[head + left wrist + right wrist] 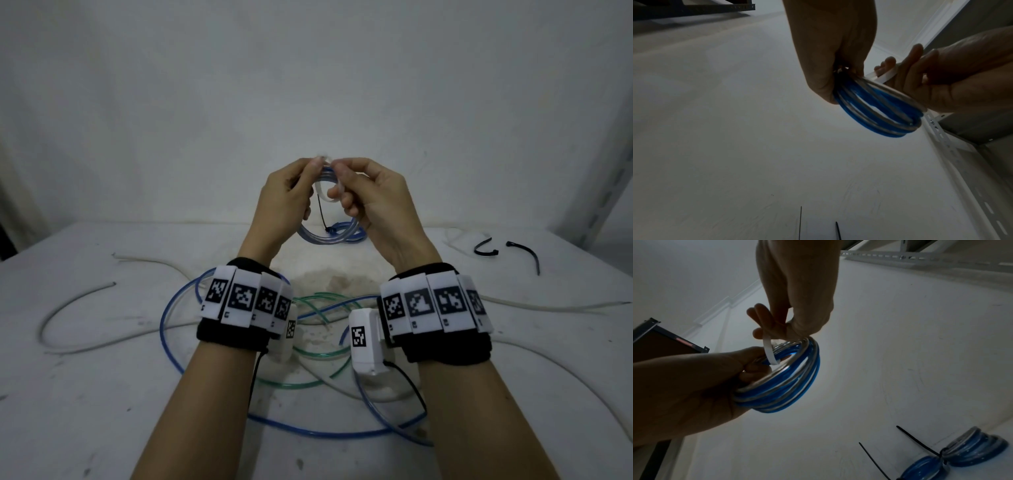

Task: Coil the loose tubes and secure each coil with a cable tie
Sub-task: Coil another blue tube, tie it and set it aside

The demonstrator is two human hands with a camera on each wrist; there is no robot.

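Both hands are raised above the table. My left hand [317,166] pinches a small coil of blue and clear tube [323,176] at its top. In the left wrist view the coil [879,113] hangs below my fingers. My right hand [337,173] pinches a white cable tie [769,352] that loops round the coil [789,386] next to the left thumb. The white cable tie [888,75] runs from the coil into the right hand's fingers. Whether its tail is threaded through the head is hidden.
Two blue coils [334,233] bound with black ties [920,444] lie on the table [102,394] behind my hands. Two loose black cable ties [484,248] lie at the right. Loose blue [164,329], green [308,354] and white tubes [51,318] sprawl under my wrists.
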